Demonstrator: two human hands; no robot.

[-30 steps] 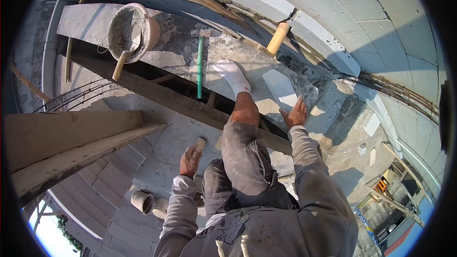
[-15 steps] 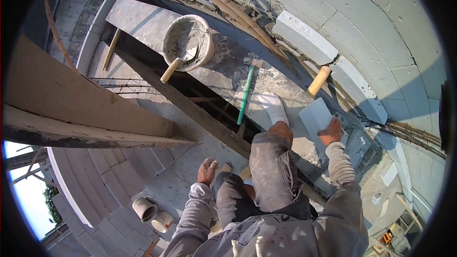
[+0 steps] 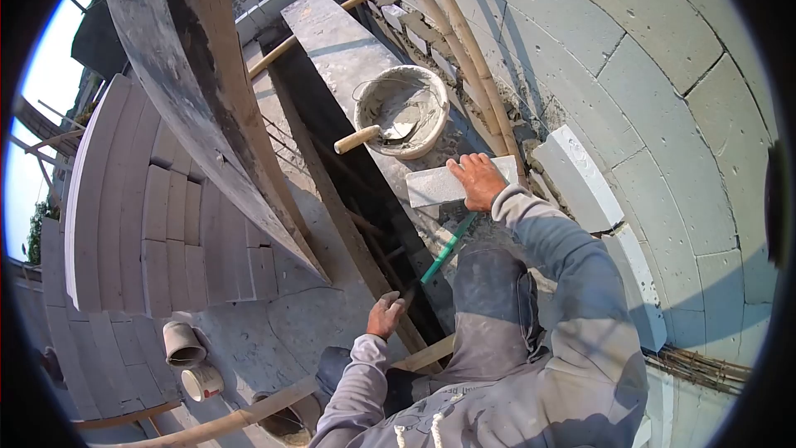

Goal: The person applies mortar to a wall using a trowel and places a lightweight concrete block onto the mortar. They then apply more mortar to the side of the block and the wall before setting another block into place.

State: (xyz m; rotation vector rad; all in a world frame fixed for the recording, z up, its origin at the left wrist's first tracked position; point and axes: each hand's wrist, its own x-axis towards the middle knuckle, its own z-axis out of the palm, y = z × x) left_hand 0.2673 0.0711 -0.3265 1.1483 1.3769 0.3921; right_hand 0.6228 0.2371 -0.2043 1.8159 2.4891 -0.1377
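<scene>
Your right hand (image 3: 481,182) is wrapped over the middle of the white block (image 3: 435,187), which is above the concrete ledge (image 3: 332,29), just beside the bucket (image 3: 431,143) and near the bamboo poles (image 3: 466,46). One end of the block points toward the dark gap (image 3: 332,149), the other toward the poles; whether its underside touches the ledge, you cannot tell from this angle. The grip comes from above and your thumb is hidden, so make sure it bears firmly on the opposite face, with the block's weight balanced under your palm. Mind the corners: a block like this probably chips easily, and the bucket is close enough to knock. The trowel handle (image 3: 356,139) juts past the bucket's rim over the gap, so give it room as well. Your left hand (image 3: 386,315) has its fingers curled at the edge of the gap, near the lower end of the green stick (image 3: 448,249); whether they close on anything is unclear. If the block feels unsteady, bring that hand over as a second support, and keep your weight toward the ledge, well away from the opening.
</scene>
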